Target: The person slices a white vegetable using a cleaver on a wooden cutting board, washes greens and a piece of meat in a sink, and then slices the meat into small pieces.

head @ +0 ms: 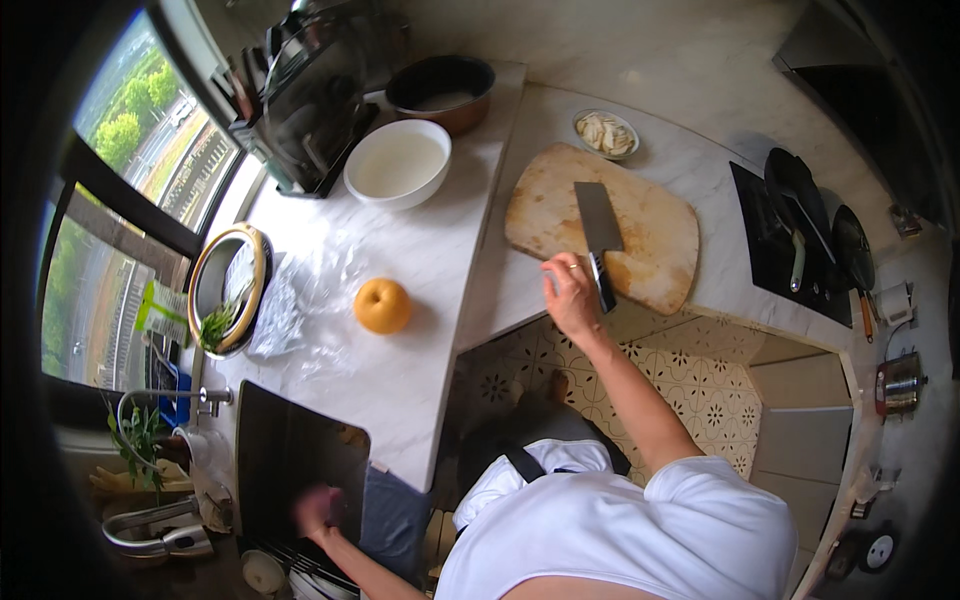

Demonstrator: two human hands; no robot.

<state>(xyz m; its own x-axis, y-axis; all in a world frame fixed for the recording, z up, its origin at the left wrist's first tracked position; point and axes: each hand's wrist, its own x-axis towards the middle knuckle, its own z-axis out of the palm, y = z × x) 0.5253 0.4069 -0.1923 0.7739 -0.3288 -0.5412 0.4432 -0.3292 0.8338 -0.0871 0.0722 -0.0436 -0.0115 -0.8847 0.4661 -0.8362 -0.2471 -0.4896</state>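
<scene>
Over the dark sink (pixel 259 442), my left hand (pixel 319 510) is blurred; whether it holds something cannot be made out. My right hand (pixel 570 296), with a ring on one finger, is bent beside the black handle of a cleaver (pixel 598 217), near the front edge of a wooden cutting board (pixel 544 195); nothing shows in its fingers. The cleaver lies flat on the board, its handle reaching past the edge. Behind the board stands a small bowl of pale slices (pixel 606 135). On the counter left of the board rests a round yellow-brown fruit (pixel 382 306), by a crumpled clear plastic bag (pixel 281 315).
A white bowl (pixel 397 165) and a dark-lined pot (pixel 442 86) stand at the back near a knife rack (pixel 262 97). Pans rest around the black cooktop (pixel 757 247) at right. A blue-grey towel (pixel 394 517) hangs by the sink; a faucet (pixel 214 396) rises at its left.
</scene>
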